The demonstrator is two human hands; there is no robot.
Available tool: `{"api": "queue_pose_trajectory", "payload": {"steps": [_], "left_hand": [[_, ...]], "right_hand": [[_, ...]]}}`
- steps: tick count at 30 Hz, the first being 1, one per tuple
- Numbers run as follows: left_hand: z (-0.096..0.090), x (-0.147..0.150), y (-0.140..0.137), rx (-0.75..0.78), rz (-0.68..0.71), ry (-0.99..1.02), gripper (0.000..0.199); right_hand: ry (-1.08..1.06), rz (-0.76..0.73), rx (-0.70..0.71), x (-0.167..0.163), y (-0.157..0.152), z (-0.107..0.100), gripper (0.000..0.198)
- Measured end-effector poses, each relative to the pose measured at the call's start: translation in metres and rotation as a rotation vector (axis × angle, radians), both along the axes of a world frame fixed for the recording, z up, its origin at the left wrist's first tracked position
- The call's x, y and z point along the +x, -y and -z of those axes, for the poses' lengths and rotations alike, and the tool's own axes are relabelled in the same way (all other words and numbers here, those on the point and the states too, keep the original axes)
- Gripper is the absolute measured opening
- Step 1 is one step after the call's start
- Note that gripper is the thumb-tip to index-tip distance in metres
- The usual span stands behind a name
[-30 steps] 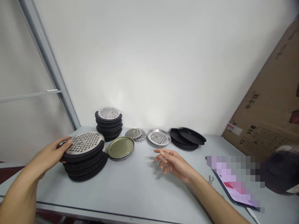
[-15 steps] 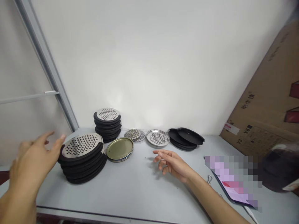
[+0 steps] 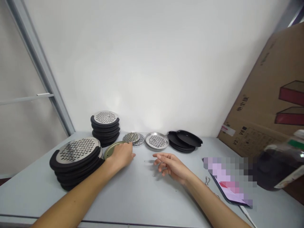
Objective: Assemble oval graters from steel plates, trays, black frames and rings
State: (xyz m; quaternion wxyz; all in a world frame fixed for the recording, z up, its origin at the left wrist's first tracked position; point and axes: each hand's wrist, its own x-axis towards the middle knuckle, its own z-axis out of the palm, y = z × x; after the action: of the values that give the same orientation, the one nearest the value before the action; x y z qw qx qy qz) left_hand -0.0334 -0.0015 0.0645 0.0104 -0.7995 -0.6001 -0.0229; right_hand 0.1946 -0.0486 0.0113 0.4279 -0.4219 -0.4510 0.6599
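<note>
My left hand (image 3: 122,154) reaches over the right side of a shallow olive-green round metal tray (image 3: 109,151). Its fingers are curled down at the tray's rim, with the fingertips partly hidden. Left of that wrist stands a stack of black round holders topped by a slotted silver disc (image 3: 78,149). My right hand (image 3: 171,166) hovers or rests by the table's middle, palm turned inward, fingers loosely bent and apart, holding nothing. Just behind it is a silver round tray with a slotted insert (image 3: 157,141).
Behind stands another stack of black holders (image 3: 105,129). Perforated discs (image 3: 131,137) lie near the wall, with black round trays (image 3: 187,139) to the right. A phone (image 3: 229,186), a dark-filled bottle (image 3: 270,167) and a large carton (image 3: 263,104) occupy the right side.
My left hand has swung right, from beside the near stack to the olive-green tray, and its fingers have closed in. My right hand keeps nearly the same pose. The view has shifted slightly.
</note>
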Motion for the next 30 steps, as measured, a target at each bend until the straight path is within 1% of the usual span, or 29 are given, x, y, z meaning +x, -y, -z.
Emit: {"api": "queue_pose_trajectory", "payload": {"steps": [4, 9, 12, 15, 19, 26, 30], "left_hand": [[0.005, -0.004, -0.011, 0.003, -0.007, 0.026, 0.024], [0.019, -0.016, -0.008, 0.003, 0.036, 0.093, 0.019], [0.023, -0.016, -0.005, 0.018, 0.053, 0.069, 0.024], [0.024, -0.010, -0.001, 0.024, 0.038, 0.015, 0.031], [0.027, -0.005, 0.001, 0.019, 0.024, -0.014, 0.033], [0.026, -0.008, 0.002, 0.065, 0.003, -0.026, 0.024], [0.020, -0.011, 0.005, 0.153, -0.021, 0.000, 0.026]], "right_hand": [[0.013, 0.021, -0.009, 0.000, -0.001, 0.000, 0.038], [0.018, 0.029, -0.017, 0.001, -0.002, 0.000, 0.037], [0.031, 0.024, -0.015, 0.001, -0.002, 0.000, 0.037], [0.034, 0.017, -0.018, 0.000, -0.002, 0.001, 0.037], [0.029, 0.019, -0.013, 0.000, -0.001, 0.000, 0.037], [0.035, 0.023, -0.022, 0.000, -0.001, -0.001, 0.037], [0.030, 0.023, -0.022, 0.000, -0.001, -0.001, 0.037]]}}
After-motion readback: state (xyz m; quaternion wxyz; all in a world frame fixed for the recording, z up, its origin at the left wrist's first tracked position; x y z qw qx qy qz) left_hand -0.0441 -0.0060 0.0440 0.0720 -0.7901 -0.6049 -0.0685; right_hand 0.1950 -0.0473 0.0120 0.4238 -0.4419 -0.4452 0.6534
